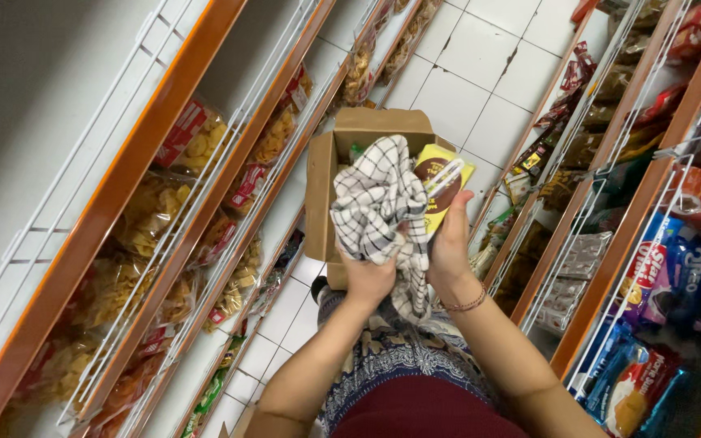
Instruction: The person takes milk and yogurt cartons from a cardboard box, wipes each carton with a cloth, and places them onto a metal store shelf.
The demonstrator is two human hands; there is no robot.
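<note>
A checked cloth (pixel 376 207), white with dark lines, is held up in the aisle between two shelf rows. The left hand (pixel 368 276) is closed on the lower part of the cloth, with the fingers bent into the fabric. The right hand (pixel 450 239) is closed around a yellow packet (pixel 441 182) with a brown round picture, and its fingers also touch the edge of the cloth. The cloth hangs down between both hands, over the person's lap. Just behind it an open cardboard box (pixel 326 182) is seen, standing on the white tiled floor (pixel 480 73). On the left shelves (pixel 123 203) bags of yellow snacks are kept behind white wire rails. On the right shelves (pixel 651 178) red, blue and brown packets are lined.
</note>
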